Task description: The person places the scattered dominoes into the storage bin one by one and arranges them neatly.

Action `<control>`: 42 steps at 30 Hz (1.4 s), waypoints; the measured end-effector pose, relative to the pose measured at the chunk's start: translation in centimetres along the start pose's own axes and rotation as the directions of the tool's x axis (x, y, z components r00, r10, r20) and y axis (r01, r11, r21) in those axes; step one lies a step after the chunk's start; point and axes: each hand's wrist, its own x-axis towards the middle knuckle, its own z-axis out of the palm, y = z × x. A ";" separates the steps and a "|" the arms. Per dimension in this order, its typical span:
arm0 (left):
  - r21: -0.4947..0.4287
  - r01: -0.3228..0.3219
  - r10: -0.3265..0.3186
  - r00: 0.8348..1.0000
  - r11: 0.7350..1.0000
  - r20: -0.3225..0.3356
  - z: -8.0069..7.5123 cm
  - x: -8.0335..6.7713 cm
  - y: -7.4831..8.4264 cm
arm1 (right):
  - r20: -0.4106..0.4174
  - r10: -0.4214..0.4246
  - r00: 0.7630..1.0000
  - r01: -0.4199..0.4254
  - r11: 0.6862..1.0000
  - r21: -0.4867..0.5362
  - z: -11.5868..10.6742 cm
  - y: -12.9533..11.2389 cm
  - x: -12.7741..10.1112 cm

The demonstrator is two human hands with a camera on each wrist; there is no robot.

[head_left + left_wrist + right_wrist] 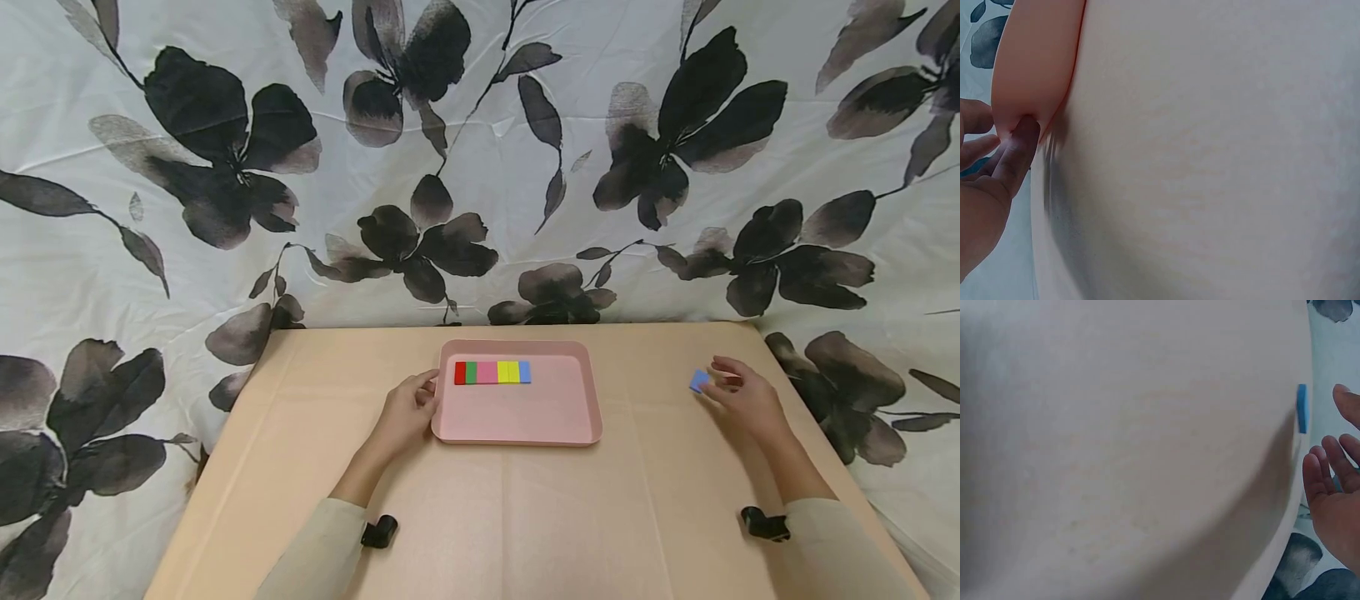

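A pink tray (517, 421) lies near the far side of the table. Inside it, along the upper left, runs a touching row of tiles: red (460, 373), green (471, 372), pink (487, 372), yellow (508, 372) and blue (525, 372). My left hand (407, 412) pinches the tray's left rim; the left wrist view shows a digit pressed against the tray wall (1041, 56). To the right, a loose blue tile (699, 381) rests on the table. Beside it is my right hand (750, 402), fingers loosely bent, with a gap to the tile (1302, 409) in the right wrist view.
The tan table (555, 517) narrows toward its far edge. A white cloth with dark flowers (480, 167) hangs behind it and shows at both sides. Each wrist wears a black camera (380, 531).
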 end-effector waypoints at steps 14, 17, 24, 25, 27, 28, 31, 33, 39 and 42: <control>-0.004 -0.011 0.010 1.000 1.000 -0.021 0.5 0.7 0.1 | 0.029 -0.076 0.997 0.080 0.983 -0.168 0.8 1.5 3.6; -0.006 -0.008 0.008 1.000 1.000 -0.029 0.6 0.8 0.1 | 0.035 -0.075 0.997 0.080 0.982 -0.173 0.7 1.4 4.0; -0.010 -0.001 0.001 0.999 1.000 -0.038 0.8 1.1 0.1 | 0.031 -0.095 0.995 0.099 0.979 -0.177 1.0 1.3 4.8; -0.009 0.000 -0.001 0.999 1.000 -0.039 0.8 1.2 0.1 | 0.029 -0.098 0.995 0.101 0.979 -0.177 1.0 1.3 5.0; -0.008 -0.001 0.001 0.999 1.000 -0.041 0.9 1.3 0.1 | 0.026 -0.103 0.994 0.106 0.979 -0.176 0.9 1.4 5.2; -0.006 -0.001 0.001 0.999 1.000 -0.040 0.9 1.3 0.1 | 0.026 -0.104 0.994 0.107 0.979 -0.176 0.9 1.4 5.3; -0.002 0.001 -0.001 0.999 1.000 -0.045 1.0 1.4 0.1 | 0.026 -0.103 0.994 0.106 0.980 -0.171 0.8 1.5 5.7; 0.000 0.003 -0.003 0.999 1.000 -0.048 1.0 1.5 0.1 | 0.027 -0.099 0.995 0.102 0.981 -0.165 0.7 1.6 5.8; -0.008 0.012 -0.012 0.999 1.000 -0.048 1.3 1.8 0.1 | 0.005 -0.102 0.995 0.101 0.984 -0.145 0.3 1.3 6.2; -0.011 0.018 -0.018 0.999 1.000 -0.051 1.4 2.0 0.1 | 0.010 -0.106 0.994 0.106 0.985 -0.139 0.4 0.9 6.6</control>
